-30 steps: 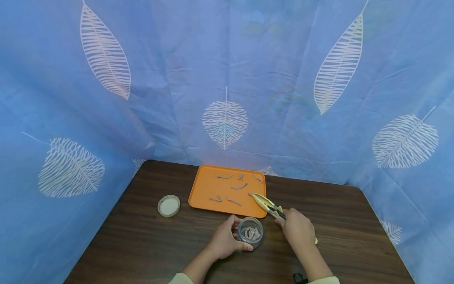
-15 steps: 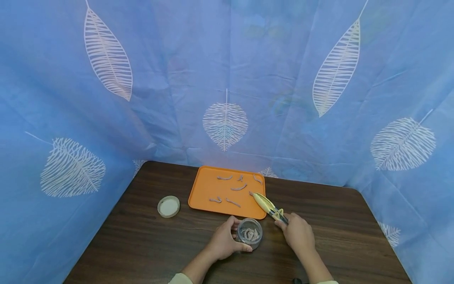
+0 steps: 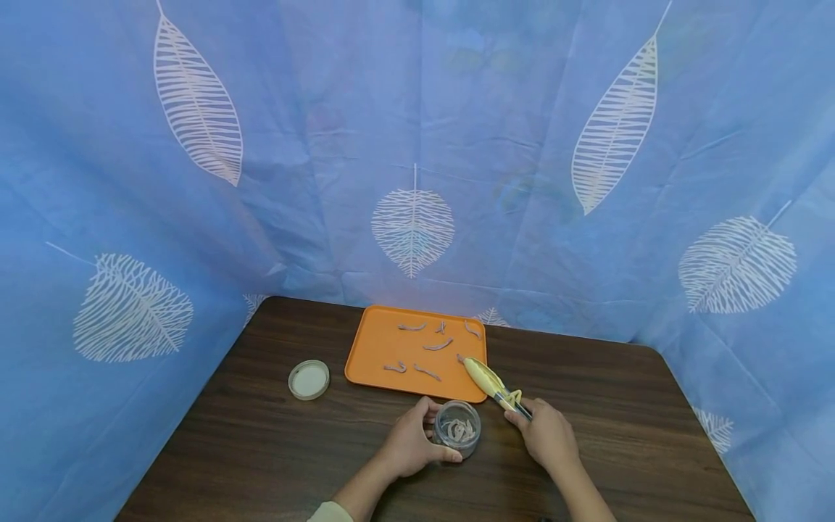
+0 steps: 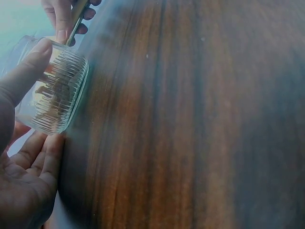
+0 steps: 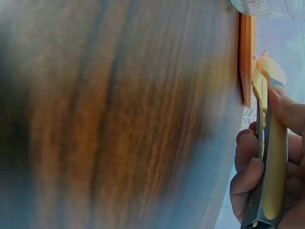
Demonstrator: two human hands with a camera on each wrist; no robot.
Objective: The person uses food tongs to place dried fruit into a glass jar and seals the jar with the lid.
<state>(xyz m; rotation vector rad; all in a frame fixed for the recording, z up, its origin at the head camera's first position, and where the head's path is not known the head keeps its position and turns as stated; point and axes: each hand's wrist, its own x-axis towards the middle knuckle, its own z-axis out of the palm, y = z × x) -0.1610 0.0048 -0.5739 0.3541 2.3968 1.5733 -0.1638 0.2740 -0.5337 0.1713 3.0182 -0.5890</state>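
My left hand (image 3: 411, 439) grips a clear jar (image 4: 52, 95) standing on the table, thumb on the near side and fingers behind. Pale curled strips (image 3: 460, 431) lie inside the jar. In my right hand (image 3: 549, 436) is a pair of yellow tongs (image 5: 271, 157), squeezed nearly together. Their tips reach over the right side of the orange tray (image 3: 375, 333), at the end of a small greyish-brown strip (image 3: 460, 357). Several similar strips (image 3: 438, 344) lie apart on the tray.
A round lid (image 3: 309, 380) lies on the dark wooden table (image 3: 261, 449), left of the tray. Blue leaf-patterned cloth (image 3: 313, 217) hangs behind and beside the table.
The tongs' arms have come together at the strip on the tray's right side as my right hand squeezed. My left hand and the jar have stayed in place.
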